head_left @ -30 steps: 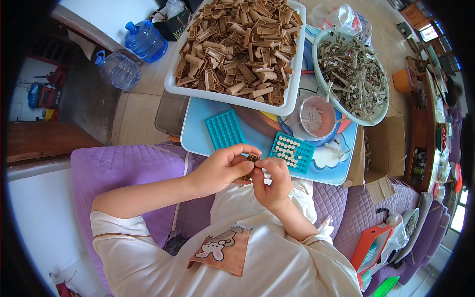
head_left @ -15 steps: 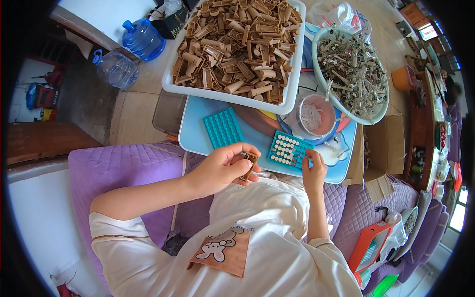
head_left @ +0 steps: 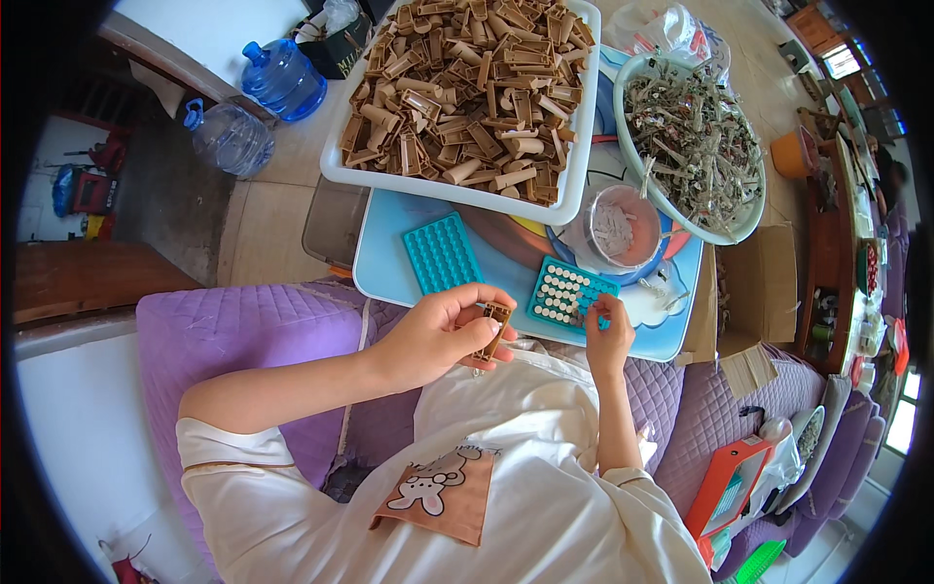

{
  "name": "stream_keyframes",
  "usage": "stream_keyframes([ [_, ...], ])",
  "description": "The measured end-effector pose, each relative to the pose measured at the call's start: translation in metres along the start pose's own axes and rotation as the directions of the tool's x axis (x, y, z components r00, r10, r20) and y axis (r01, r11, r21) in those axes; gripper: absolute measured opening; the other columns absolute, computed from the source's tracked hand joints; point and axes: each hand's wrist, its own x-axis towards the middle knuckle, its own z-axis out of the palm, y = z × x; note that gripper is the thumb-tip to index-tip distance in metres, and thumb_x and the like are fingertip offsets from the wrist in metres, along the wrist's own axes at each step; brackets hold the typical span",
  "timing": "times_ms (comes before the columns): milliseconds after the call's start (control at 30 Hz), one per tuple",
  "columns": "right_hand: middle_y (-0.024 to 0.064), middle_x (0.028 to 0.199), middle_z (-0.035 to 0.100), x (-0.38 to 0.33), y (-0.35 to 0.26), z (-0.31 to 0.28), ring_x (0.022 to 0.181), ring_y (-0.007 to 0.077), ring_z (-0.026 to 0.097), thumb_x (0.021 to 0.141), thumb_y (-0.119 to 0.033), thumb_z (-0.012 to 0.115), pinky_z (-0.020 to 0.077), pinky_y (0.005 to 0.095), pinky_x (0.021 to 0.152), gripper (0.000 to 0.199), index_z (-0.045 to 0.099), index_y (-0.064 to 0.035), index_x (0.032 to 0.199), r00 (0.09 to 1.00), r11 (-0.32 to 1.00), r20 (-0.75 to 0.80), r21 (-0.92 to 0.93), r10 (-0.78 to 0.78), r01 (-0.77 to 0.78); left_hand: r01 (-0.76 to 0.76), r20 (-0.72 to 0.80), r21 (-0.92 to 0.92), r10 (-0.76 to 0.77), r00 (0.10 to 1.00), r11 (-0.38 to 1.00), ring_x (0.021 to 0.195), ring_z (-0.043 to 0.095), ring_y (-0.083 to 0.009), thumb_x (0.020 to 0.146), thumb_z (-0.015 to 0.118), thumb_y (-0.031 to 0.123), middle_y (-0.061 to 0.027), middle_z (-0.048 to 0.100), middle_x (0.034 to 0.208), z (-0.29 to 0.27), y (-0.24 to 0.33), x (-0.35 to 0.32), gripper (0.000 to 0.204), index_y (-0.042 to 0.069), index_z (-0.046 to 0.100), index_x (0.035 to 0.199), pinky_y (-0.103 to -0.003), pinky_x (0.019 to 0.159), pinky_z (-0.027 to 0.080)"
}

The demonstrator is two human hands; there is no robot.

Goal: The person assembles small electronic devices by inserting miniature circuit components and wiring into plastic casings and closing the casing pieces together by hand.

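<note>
My left hand (head_left: 438,334) is closed around a small brown plastic casing (head_left: 499,313), its open hollow side facing up. The thumb presses on a pale bit inside the casing. My right hand (head_left: 610,339) has its thumb and fingertips pinched together at the near right edge of a teal grid tray (head_left: 603,283). Whatever sits in that pinch is too small to make out. Rows of small white round pieces (head_left: 557,294) fill the left part of this tray. A second teal grid tray (head_left: 443,253) lies to the left, with no white pieces showing.
Behind the trays stands a white tub (head_left: 336,161) heaped with brown casings. A clear cup (head_left: 584,229) of white pieces is beside a pale green basin (head_left: 744,229) of thin grey parts. All rest on or by a blue table (head_left: 375,268). A cardboard box (head_left: 769,282) stands right.
My right hand has shifted slightly left along the tray's near edge, its fingers still pinched. My left hand keeps the casing in almost the same place.
</note>
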Motion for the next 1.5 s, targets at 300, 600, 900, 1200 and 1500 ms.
stream_keyframes([
  [300,0.0087,0.074,0.058,-0.001,-0.133,-0.026,0.063,0.0212,0.057,0.060,0.008,0.065,0.0454,0.0273,0.053,0.030,0.053,-0.0023,0.086,0.916,0.862,-0.174,0.310,-0.362,0.400,-0.030,0.018,0.020,0.030,0.999,0.999,0.087,0.056,-0.0113,0.087,0.044,0.010,-0.0054,0.055,0.095,0.002,-0.006,0.001,0.027,0.004,0.042,0.113,-0.024,0.072,0.049],
  [600,0.0084,0.072,0.057,0.001,-0.147,-0.009,0.061,0.0205,0.056,0.057,0.010,0.064,0.0442,0.0281,0.050,0.032,0.053,-0.0009,0.085,0.806,0.756,-0.238,0.281,-0.541,0.591,-0.070,0.012,0.059,0.070,0.997,0.996,0.079,0.052,-0.0061,0.086,0.045,0.008,-0.0024,0.054,0.088,0.001,-0.011,0.003,0.026,0.003,0.044,0.111,-0.022,0.070,0.048],
  [900,0.0106,0.080,0.059,-0.001,-0.124,-0.021,0.063,0.0238,0.057,0.061,0.010,0.061,0.0458,0.0286,0.056,0.029,0.054,0.0005,0.088,0.890,0.824,-0.158,0.338,-0.427,0.455,-0.141,-0.003,0.142,0.142,0.990,0.980,0.082,0.056,-0.0096,0.085,0.041,0.006,-0.0042,0.055,0.090,-0.007,-0.005,0.006,0.022,0.002,0.046,0.106,-0.022,0.071,0.045],
  [1200,0.0126,0.079,0.059,0.005,-0.003,-0.026,0.074,0.0267,0.058,0.073,-0.001,0.055,0.0454,0.0317,0.064,0.015,0.055,-0.0011,0.089,0.983,0.999,0.182,0.027,0.026,-0.032,-0.116,-0.057,0.174,0.128,0.990,0.978,0.083,0.055,-0.0123,0.083,0.038,0.006,-0.0051,0.053,0.092,-0.010,0.002,0.007,0.021,0.005,0.047,0.102,-0.024,0.070,0.046],
  [1500,0.0087,0.078,0.059,-0.008,0.001,-0.006,0.073,0.0260,0.055,0.071,-0.005,0.059,0.0442,0.0348,0.063,0.019,0.055,-0.0055,0.090,0.975,0.965,0.148,-0.175,-0.168,0.193,-0.099,-0.095,0.145,0.113,0.989,0.985,0.083,0.055,-0.0123,0.083,0.038,0.006,-0.0058,0.052,0.094,-0.008,-0.002,0.006,0.023,0.005,0.046,0.104,-0.025,0.070,0.046],
])
